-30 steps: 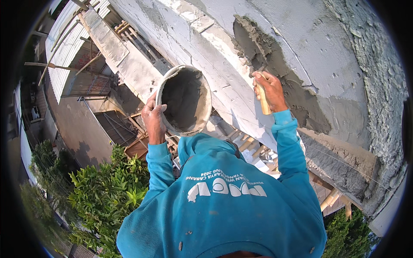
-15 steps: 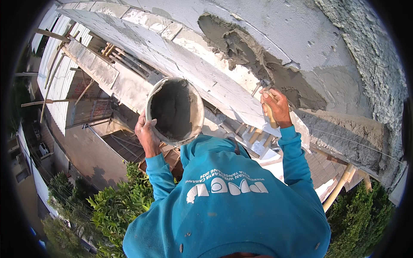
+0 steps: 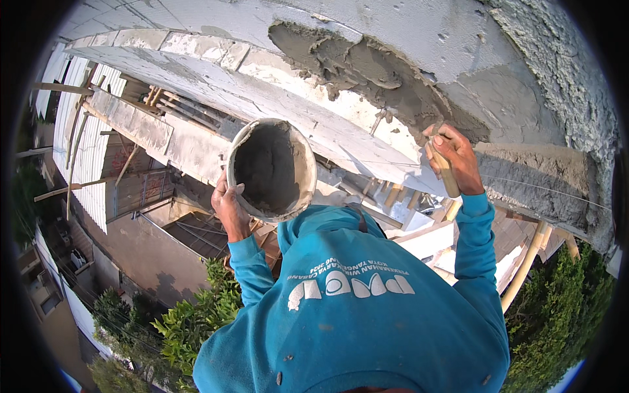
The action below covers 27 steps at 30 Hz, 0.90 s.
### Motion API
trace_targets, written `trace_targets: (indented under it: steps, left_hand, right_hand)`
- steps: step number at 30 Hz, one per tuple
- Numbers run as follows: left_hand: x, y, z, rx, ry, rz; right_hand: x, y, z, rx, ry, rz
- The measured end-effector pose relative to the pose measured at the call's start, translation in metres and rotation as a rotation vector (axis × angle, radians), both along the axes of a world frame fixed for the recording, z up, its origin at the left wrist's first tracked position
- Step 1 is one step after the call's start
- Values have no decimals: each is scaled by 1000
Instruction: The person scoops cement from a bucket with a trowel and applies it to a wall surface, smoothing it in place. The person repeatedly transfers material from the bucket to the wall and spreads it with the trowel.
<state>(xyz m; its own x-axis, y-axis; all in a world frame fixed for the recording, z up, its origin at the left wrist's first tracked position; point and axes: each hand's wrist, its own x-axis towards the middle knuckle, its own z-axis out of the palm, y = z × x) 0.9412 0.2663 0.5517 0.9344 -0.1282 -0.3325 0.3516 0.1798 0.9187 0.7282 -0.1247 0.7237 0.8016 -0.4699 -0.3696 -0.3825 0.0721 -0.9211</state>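
The step in hand appears to be spreading wet mortar onto a wall. The person's left hand (image 3: 229, 208) pinches the left rim of a round, pale-grey bucket (image 3: 304, 173), thumb and fingers closed on its edge. The bucket is held in front of the body, its mouth facing the camera. The right hand (image 3: 455, 160) is wrapped around the pale wooden handle (image 3: 447, 178) of a small tool, probably a trowel; its working end is too hidden to tell whether it touches the wall.

The next stroke would seem to call for laying the blade flat against the surface while the bucket stays steady and close by.

Dark grey, wet-looking mortar (image 3: 265, 167) lies inside the bucket, and a paler crust coats its inner wall and rim. Beyond the right hand, a long, rough grey mortar patch (image 3: 373, 72) runs along the light-grey block wall (image 3: 432, 39), ridged and lumpy, with ragged edges and no smooth finish yet.
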Motion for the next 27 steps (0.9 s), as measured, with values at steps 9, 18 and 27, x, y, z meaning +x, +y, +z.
trace_targets:
  steps: [9, 18, 27]
  left_hand:
    - [-5, -10, 4, 63, -14, -6]
    - [-16, -3, -6, 75, -33, 14]
    - [-37, -8, -4, 90, -12, 20]
  right_hand:
    - [-4, 8, -66, -294, 203, 92]
    - [-2, 20, -35, -680, 63, -85]
    - [-135, 57, -47, -570, 150, 170]
